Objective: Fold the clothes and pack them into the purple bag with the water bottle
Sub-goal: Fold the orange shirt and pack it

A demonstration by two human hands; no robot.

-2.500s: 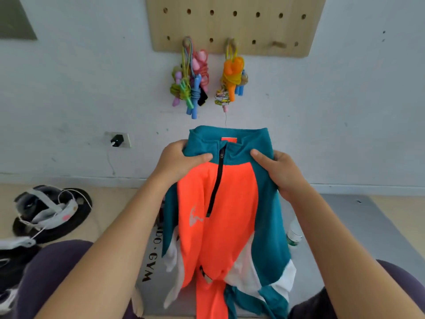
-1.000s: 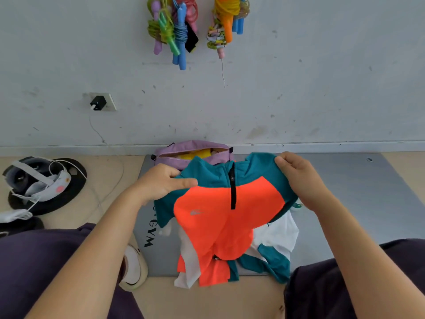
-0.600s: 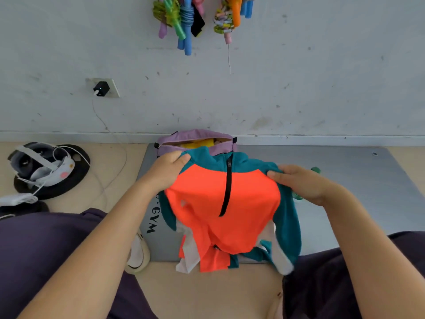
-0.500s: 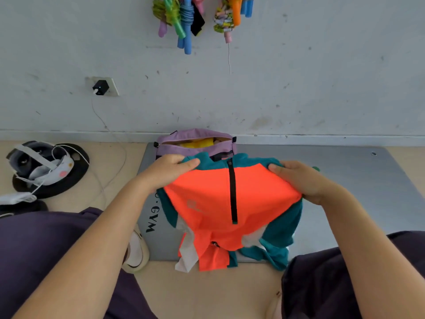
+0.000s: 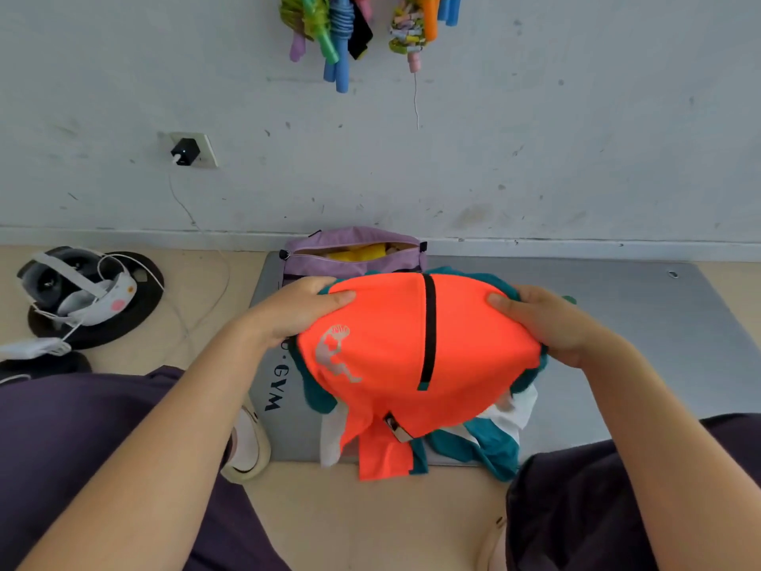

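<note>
An orange, teal and white zip jersey (image 5: pixel 395 348) is held low over the grey gym mat (image 5: pixel 642 335), its orange front bulging upward and its hem and sleeves trailing onto the mat. My left hand (image 5: pixel 296 307) grips its left shoulder with the thumb on top. My right hand (image 5: pixel 539 319) grips the right shoulder. Behind the jersey the purple bag (image 5: pixel 354 251) stands open against the wall with something yellow inside. A green bit (image 5: pixel 569 299), perhaps the bottle's cap, peeks out past my right hand; the rest of the bottle is hidden.
A headset with a white cable (image 5: pixel 78 286) lies on a black disc on the floor at left. A white shoe (image 5: pixel 247 451) sits by the mat's near left corner. Skipping ropes (image 5: pixel 337 30) hang on the wall above. My dark-trousered legs flank the mat.
Both hands have lowered the jersey from chest height to just above the mat in front of the bag. Its front has flattened and bulged forward, and my view has tilted down.
</note>
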